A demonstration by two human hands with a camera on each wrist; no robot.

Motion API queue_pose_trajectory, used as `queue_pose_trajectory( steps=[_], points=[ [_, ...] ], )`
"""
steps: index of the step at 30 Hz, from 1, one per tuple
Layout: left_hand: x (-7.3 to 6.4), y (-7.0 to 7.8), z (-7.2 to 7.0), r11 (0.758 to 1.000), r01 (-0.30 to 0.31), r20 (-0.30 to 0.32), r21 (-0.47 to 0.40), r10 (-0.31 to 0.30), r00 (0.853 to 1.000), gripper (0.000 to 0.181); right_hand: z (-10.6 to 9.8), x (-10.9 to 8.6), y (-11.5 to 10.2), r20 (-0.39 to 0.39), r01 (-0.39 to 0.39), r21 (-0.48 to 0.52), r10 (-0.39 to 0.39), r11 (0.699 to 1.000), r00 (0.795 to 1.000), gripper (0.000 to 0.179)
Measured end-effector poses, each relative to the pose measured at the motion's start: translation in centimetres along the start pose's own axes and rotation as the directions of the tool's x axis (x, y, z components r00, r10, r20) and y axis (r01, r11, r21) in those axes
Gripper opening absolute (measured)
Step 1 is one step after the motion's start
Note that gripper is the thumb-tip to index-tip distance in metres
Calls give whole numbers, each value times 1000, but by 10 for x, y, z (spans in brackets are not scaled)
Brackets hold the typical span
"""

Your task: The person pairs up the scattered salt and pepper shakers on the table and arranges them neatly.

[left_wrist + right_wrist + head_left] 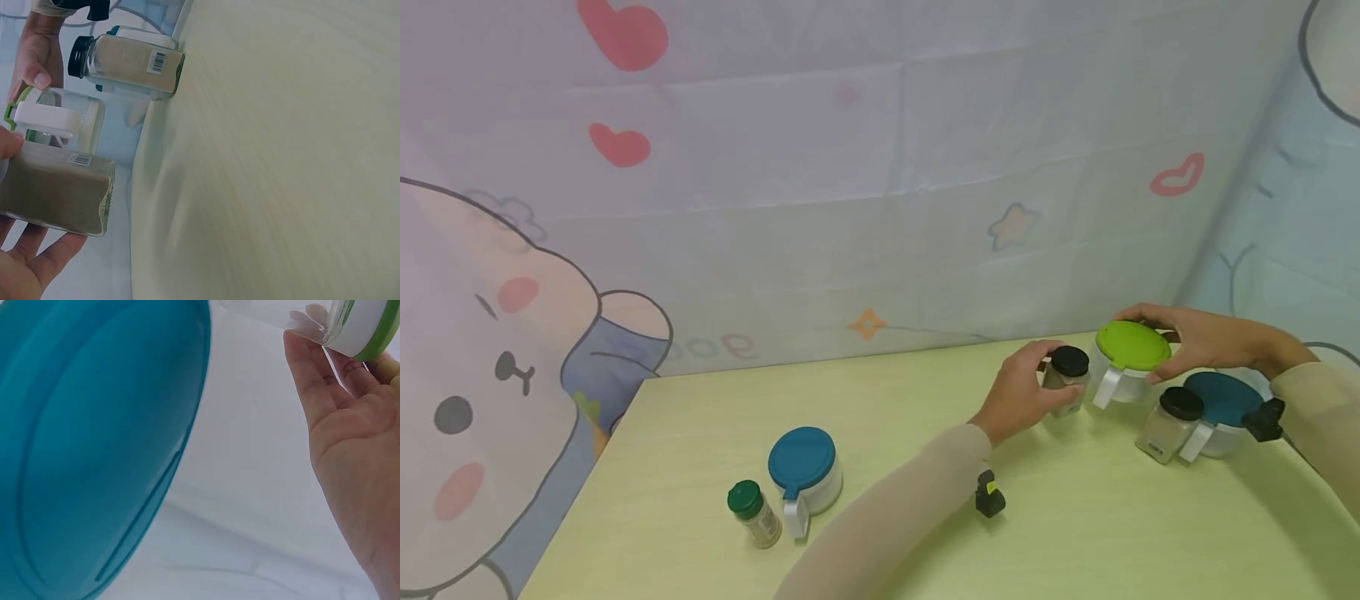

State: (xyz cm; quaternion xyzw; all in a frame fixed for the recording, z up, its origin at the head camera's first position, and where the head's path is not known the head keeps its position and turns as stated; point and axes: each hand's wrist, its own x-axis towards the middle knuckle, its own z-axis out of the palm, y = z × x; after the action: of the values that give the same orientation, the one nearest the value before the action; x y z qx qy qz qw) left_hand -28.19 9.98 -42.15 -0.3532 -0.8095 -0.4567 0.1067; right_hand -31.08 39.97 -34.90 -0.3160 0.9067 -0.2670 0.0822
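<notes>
My left hand grips a square glass spice jar with a black lid, thumb on one side and fingers on the other. In the left wrist view the brown powder in this jar shows clearly. Just right of it, my right hand holds a clear seasoning pot with a lime-green lid and white handle, fingers behind and thumb in front. The right wrist view shows my right hand with its fingers against the pot's side. Both items stand close together near the table's back edge.
By my right forearm stand another black-lidded spice jar and a blue-lidded pot. At the left of the table are a second blue-lidded pot and a green-capped shaker. A printed curtain hangs behind.
</notes>
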Motion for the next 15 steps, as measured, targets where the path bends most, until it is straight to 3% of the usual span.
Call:
queue_pose_trajectory(
  steps=[15],
  points=[
    [-8, 12, -11, 998, -45, -14, 50, 46, 999, 52, 0, 3, -14, -11, 70, -33, -70, 997, 997, 78]
  ],
)
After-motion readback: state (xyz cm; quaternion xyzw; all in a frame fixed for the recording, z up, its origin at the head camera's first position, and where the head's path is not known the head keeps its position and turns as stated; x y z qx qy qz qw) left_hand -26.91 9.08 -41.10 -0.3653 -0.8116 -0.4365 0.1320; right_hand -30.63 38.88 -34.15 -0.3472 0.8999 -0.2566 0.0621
